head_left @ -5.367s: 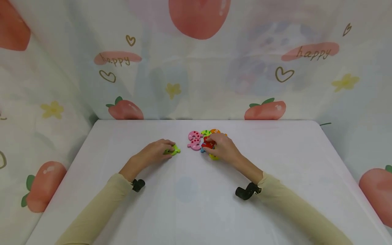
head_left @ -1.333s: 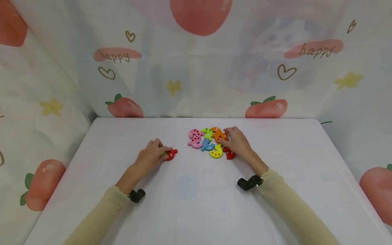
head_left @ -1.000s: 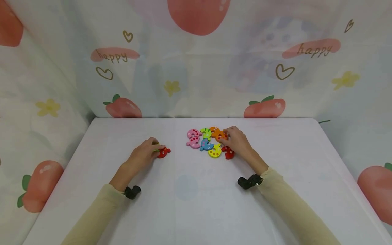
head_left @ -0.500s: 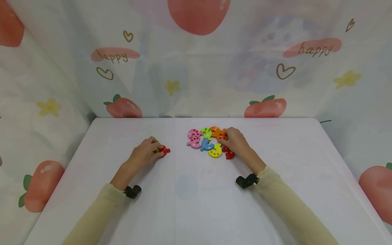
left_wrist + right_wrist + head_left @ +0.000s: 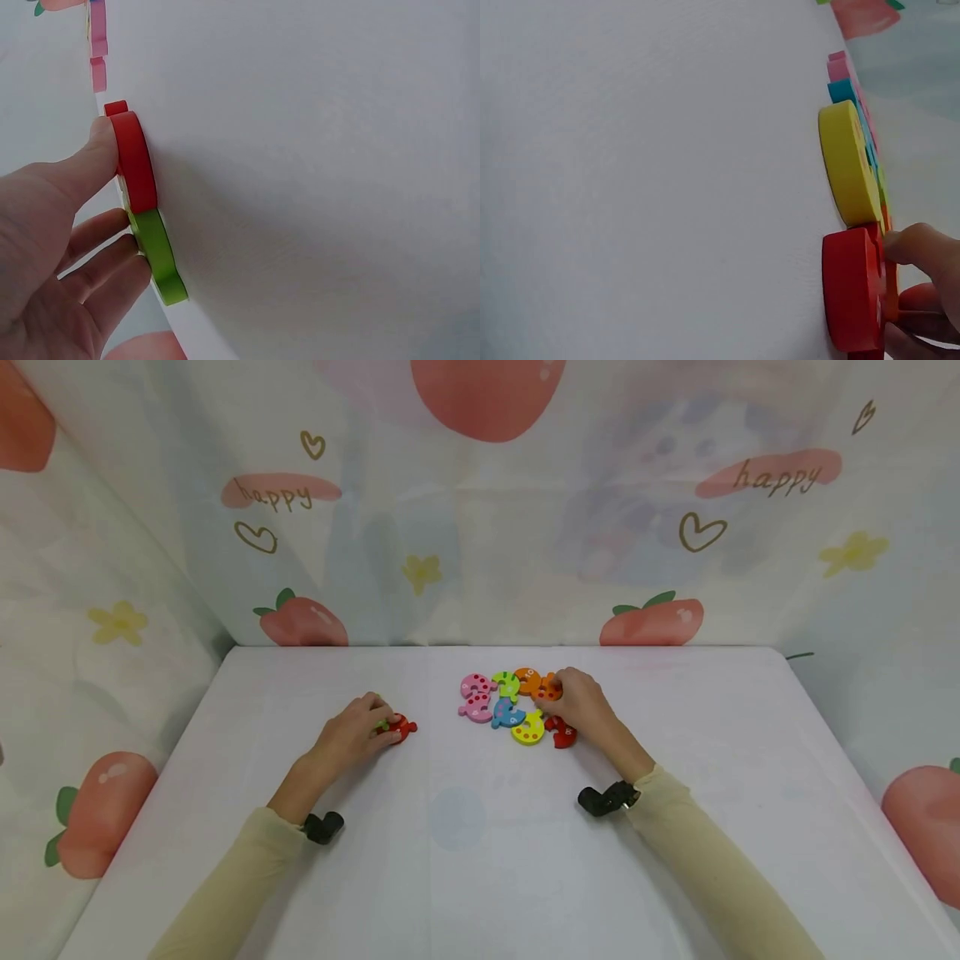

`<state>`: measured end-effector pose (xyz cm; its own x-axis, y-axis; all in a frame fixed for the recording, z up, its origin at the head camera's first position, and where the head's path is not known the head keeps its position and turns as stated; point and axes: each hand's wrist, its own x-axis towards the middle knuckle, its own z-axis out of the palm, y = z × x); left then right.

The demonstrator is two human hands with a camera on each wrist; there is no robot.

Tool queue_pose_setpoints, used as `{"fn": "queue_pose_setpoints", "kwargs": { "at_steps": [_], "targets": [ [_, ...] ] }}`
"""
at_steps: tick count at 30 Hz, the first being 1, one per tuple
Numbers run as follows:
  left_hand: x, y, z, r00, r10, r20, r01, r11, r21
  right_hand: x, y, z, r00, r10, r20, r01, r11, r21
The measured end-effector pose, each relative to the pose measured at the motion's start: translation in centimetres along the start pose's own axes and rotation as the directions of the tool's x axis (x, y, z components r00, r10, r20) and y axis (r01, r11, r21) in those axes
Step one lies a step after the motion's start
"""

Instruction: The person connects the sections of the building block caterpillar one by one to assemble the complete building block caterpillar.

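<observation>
On the left of the white table, my left hand [image 5: 348, 737] holds a red number puzzle piece [image 5: 404, 728], its thumb against the red edge. Fingers of the same hand touch a green puzzle piece [image 5: 156, 251] that sits end to end with the red one; the hand partly hides both. Over at the cluster's right side, my right hand [image 5: 585, 700] pinches an orange dotted puzzle piece [image 5: 551, 691] between thumb and fingers. Just below that hand lies another red puzzle piece [image 5: 562, 734], touching or very near a yellow one [image 5: 528, 729].
Left of the orange piece lie a second orange piece [image 5: 528, 681], a light green piece [image 5: 507, 684], a blue piece [image 5: 507, 712] and two pink pieces [image 5: 476, 707]. The white table [image 5: 457, 877] ends at a patterned curtain [image 5: 480, 543] behind.
Earlier the right hand held a red piece over the cluster; now red is with green at my left hand, which shifted left. The right hand has moved to the orange piece. Little differs lately.
</observation>
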<state>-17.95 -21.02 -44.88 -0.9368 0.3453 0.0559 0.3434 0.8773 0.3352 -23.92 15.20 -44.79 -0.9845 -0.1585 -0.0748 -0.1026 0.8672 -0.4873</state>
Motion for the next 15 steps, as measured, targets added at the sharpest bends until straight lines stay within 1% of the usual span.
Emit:
{"fn": "queue_pose_setpoints", "kwargs": {
  "at_steps": [3,5,7,11,15],
  "targets": [
    [0.0,-0.1,0.0,1.000,0.002,0.007,-0.002,1.000,0.003,-0.4,-0.2,-0.5,0.999,-0.009,-0.047,0.011,1.000,0.024],
    [-0.1,-0.1,-0.1,1.000,0.003,0.014,-0.003,1.000,0.008,-0.8,-0.5,-0.8,0.995,-0.039,-0.089,0.041,0.999,0.015],
    [-0.1,-0.1,-0.1,1.000,0.007,0.022,-0.008,1.000,0.020,-1.2,-1.0,-1.1,0.988,-0.079,-0.133,0.080,0.997,0.007],
    [-0.1,-0.2,-0.1,1.000,0.019,0.024,-0.020,0.999,0.031,-1.9,-2.2,-1.3,0.967,-0.152,-0.204,0.160,0.987,0.026],
    [0.0,-0.3,-0.1,0.999,0.025,0.026,-0.026,0.999,0.029,-2.2,-2.8,-1.1,0.953,-0.194,-0.232,0.211,0.976,0.052]
  ]
}}
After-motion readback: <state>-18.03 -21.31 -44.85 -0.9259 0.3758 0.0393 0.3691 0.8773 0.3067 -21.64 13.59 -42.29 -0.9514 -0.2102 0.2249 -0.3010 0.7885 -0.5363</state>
